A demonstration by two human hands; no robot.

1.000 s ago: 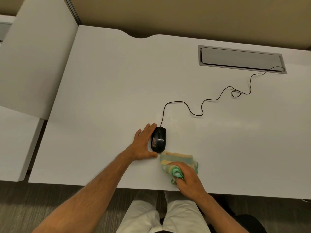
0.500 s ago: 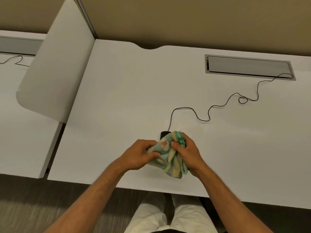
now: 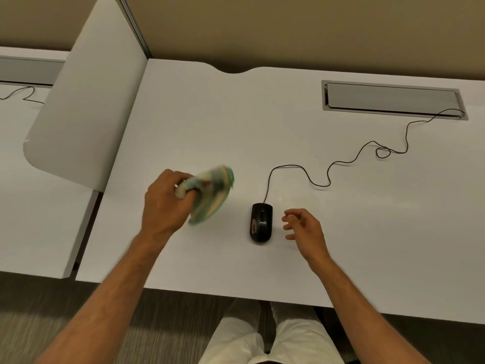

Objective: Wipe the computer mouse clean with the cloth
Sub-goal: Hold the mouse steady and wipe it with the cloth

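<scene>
While my left hand (image 3: 165, 203) grips the bunched green-and-cream striped cloth (image 3: 212, 195) at centre left of the frame, the black corded computer mouse (image 3: 260, 222) lies bare on the white desk (image 3: 236, 122), just below centre. Its long axis runs toward the top of the frame, cable end uppermost. My right hand (image 3: 304, 228), empty with fingers loosely spread, sits just beside it and nearer. Half a second ago both hands held the cloth over the mouse; now the cloth is well apart from it.
</scene>
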